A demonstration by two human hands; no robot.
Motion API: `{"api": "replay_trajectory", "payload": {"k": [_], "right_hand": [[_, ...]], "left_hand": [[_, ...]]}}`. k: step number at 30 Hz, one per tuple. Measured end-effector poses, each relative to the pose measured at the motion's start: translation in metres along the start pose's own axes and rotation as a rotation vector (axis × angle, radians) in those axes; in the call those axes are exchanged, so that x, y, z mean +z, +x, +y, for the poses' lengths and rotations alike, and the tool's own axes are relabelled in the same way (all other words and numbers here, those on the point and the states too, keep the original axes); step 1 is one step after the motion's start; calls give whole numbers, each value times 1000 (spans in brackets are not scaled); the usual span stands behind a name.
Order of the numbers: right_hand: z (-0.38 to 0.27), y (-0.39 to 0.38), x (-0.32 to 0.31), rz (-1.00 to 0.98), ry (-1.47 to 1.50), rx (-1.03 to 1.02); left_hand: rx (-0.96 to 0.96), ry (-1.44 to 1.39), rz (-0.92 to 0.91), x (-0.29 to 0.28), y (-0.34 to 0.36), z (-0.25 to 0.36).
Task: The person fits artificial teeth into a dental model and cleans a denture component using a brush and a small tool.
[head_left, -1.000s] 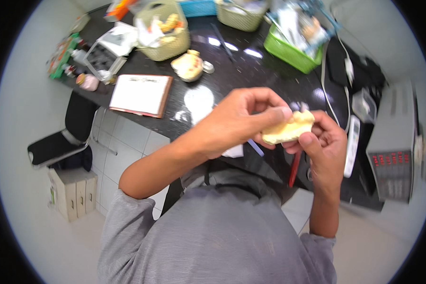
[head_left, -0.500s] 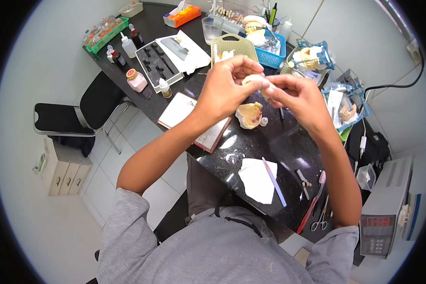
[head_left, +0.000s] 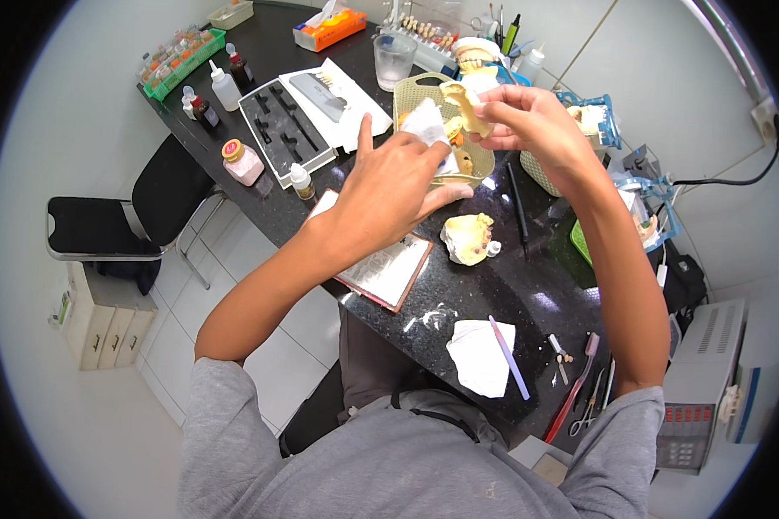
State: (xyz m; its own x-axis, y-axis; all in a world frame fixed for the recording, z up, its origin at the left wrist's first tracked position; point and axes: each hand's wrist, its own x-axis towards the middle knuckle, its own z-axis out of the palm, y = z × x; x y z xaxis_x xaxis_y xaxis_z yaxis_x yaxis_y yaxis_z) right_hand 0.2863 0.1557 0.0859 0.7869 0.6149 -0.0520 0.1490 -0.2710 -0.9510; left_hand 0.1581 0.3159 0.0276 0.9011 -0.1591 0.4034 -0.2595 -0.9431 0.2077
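Note:
My right hand (head_left: 532, 125) pinches a curved, pale-yellow dental cast piece (head_left: 460, 105) between thumb and fingers, raised above an olive plastic basket (head_left: 415, 84). My left hand (head_left: 385, 177) reaches over the basket's near-left side, palm down, with its thumb and one finger stretched apart. Its other fingertips are at a crumpled white packet (head_left: 426, 124) in the basket; whether they press on it is hard to see. Yellowish pieces lie in the basket too. On the black table below stands a cream dental cast (head_left: 467, 238) beside a small white cap (head_left: 493, 248).
A glass slab (head_left: 389, 268) lies under my left forearm. An open case (head_left: 286, 130), bottles and a pink jar (head_left: 242, 163) stand left. Nearer are white paper (head_left: 480, 359), a purple stick (head_left: 511, 359), a red toothbrush (head_left: 571, 389) and scissors (head_left: 587, 415). Blue articulators (head_left: 606, 121) stand right.
Both hands were together around the cast piece; now they are apart. The right hand has kept it and lifted it further away, while the left has let go and moved down to the basket.

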Motion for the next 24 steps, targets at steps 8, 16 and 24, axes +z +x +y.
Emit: {"api": "replay_trajectory", "payload": {"k": [8, 16, 24], "right_hand": [[18, 24, 24, 15, -841, -221], [15, 23, 32, -122, -1101, -265], [19, 26, 40, -188, -1236, -299]], "left_hand": [[70, 60, -129, 8, -1, -7], [-65, -153, 337, -34, -22, -23], [-200, -177, 416, -56, -50, -32]]}}
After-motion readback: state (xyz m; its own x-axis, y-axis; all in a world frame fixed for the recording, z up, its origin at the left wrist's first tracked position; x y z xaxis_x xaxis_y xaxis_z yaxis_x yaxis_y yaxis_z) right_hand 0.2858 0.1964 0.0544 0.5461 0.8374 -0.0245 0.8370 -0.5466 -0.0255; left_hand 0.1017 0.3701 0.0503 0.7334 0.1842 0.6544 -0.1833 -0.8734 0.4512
